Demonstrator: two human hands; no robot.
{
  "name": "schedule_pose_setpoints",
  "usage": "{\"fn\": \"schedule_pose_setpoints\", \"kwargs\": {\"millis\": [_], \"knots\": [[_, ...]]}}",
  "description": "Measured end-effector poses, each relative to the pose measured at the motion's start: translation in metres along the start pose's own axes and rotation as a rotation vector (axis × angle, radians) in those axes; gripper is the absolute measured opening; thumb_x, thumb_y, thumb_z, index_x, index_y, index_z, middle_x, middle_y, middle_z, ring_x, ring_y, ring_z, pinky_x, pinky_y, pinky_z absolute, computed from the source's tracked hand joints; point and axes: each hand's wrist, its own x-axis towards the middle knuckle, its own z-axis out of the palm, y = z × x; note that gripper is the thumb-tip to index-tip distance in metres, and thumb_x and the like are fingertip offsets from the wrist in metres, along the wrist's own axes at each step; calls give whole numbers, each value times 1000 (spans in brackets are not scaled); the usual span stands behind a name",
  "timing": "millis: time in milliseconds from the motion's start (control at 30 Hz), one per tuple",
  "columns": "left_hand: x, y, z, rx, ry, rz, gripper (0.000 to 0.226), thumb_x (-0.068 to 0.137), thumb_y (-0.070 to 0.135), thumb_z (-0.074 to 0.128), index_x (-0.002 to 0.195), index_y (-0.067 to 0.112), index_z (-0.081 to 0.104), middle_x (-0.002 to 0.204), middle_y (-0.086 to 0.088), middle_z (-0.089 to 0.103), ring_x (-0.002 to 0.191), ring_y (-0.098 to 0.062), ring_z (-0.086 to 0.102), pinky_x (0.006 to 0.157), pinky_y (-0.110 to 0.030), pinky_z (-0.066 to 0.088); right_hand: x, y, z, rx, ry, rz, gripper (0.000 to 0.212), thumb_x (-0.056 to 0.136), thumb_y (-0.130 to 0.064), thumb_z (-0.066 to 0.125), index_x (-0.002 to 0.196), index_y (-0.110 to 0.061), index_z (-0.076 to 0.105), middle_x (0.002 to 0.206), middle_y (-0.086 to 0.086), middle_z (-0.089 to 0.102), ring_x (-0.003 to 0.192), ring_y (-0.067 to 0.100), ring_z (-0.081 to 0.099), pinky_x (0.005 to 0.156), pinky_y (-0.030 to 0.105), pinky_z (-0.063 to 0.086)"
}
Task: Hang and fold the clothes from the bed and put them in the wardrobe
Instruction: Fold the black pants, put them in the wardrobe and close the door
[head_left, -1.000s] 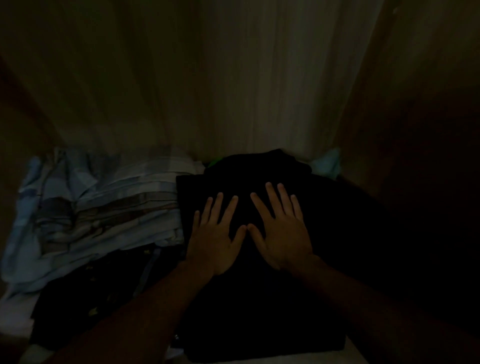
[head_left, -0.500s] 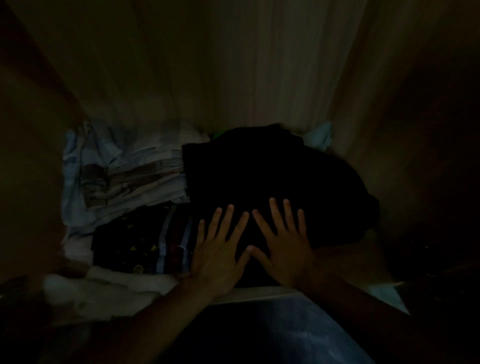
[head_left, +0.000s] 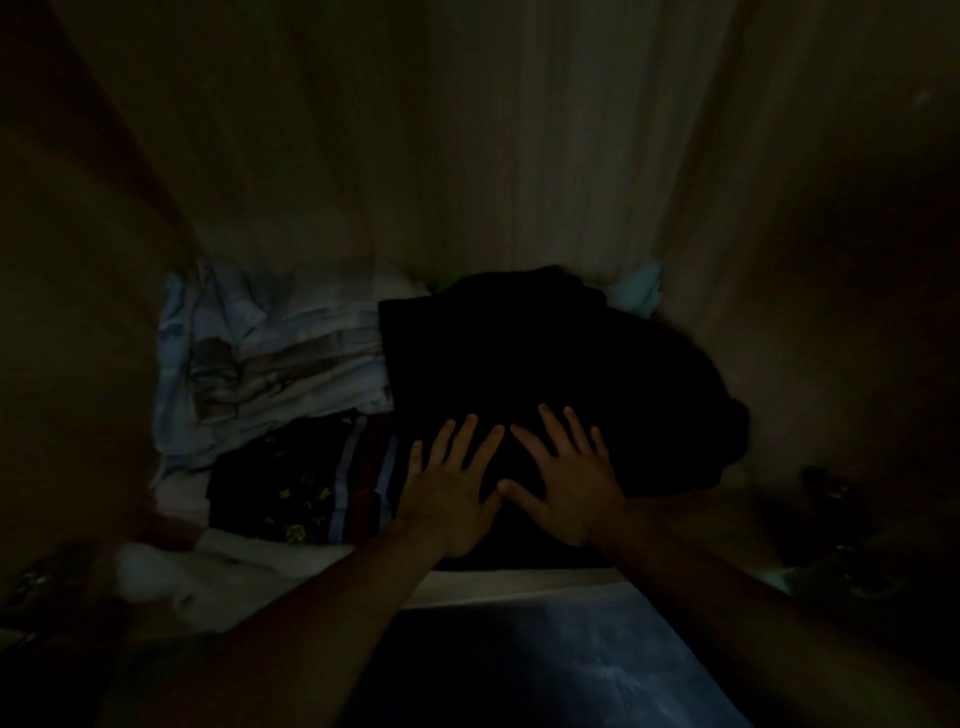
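A folded black garment (head_left: 540, 364) lies on a dim wardrobe shelf (head_left: 519, 584), filling its right half. My left hand (head_left: 452, 486) and my right hand (head_left: 569, 480) lie flat on the garment's near edge, side by side, fingers straight and spread, thumbs almost touching. Left of it sits a stack of pale blue and grey folded clothes (head_left: 270, 358). In front of that stack lies a dark patterned piece with blue and maroon stripes (head_left: 306, 483).
Wooden wardrobe walls (head_left: 519, 156) close in at the back and on both sides. A light teal cloth (head_left: 636, 293) pokes out behind the black garment. White fabric (head_left: 171, 566) lies at the shelf's front left. Blue fabric (head_left: 561, 670) shows below the shelf edge.
Both hands have slid back from the middle of the black garment toward its near edge, staying flat. The view has pulled back, showing the shelf front and the striped piece.
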Motion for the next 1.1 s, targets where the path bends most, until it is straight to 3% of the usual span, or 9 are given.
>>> {"fn": "schedule_pose_setpoints", "kwargs": {"millis": [67,167,333,400,467,700,833,933,1100], "knots": [[-4,5,-24,-34,-39,-13,70,98,64,24,156,39,-8,165,4,-15,152,-22,-13,121,-55,-5,-5,-1,-27,67,-19,-16,75,91,-75,25,155,-40,10,166,0,3,152,29,1,122,51,6],[-15,14,-55,-81,47,-32,68,99,64,25,157,36,4,167,-1,-3,152,-22,-5,122,-50,-1,-22,-5,-60,107,65,-47,70,95,-68,28,154,-30,22,161,4,24,147,27,20,120,43,19],[-41,19,-108,-143,153,7,68,97,65,27,156,37,8,166,-4,4,151,-23,4,122,-45,12,-48,-26,-119,117,108,-42,61,99,-60,32,151,-28,31,157,5,32,145,26,25,118,41,24],[-55,22,-140,-154,178,-14,68,97,64,29,156,36,12,166,-6,9,151,-25,9,121,-46,17,-66,-42,-153,230,110,8,56,100,-55,37,149,-28,35,154,5,36,141,26,30,115,38,28],[-75,29,-181,-247,200,-74,67,98,63,31,156,34,16,165,-8,15,150,-27,15,119,-45,22,-89,-60,-193,336,103,48,54,100,-52,41,148,-26,37,151,4,40,138,25,34,112,36,30],[-165,73,-339,-414,79,-99,70,93,70,26,154,38,18,164,-4,20,147,-29,23,118,-46,28,-166,-114,-354,351,-37,109,53,99,-51,43,147,-27,39,148,8,44,135,29,40,109,42,38],[-222,83,-430,-509,21,-98,64,98,61,36,155,35,21,163,-3,23,147,-24,25,120,-43,25,-192,-143,-447,513,-99,209,54,97,-51,50,144,-27,43,143,5,50,129,24,48,102,29,42],[-262,94,-503,-558,67,-131,60,99,55,39,153,31,29,159,-4,31,145,-22,29,118,-38,28,-209,-160,-521,584,-81,235,53,95,-55,50,142,-30,44,141,2,52,124,19,52,89,21,39],[-331,132,-617,-626,146,-176,56,100,50,41,149,23,38,151,-5,43,140,-23,37,113,-38,34,-253,-184,-640,706,3,186,45,96,-54,49,135,-32,51,131,-1,58,107,13,59,82,22,45]]}}
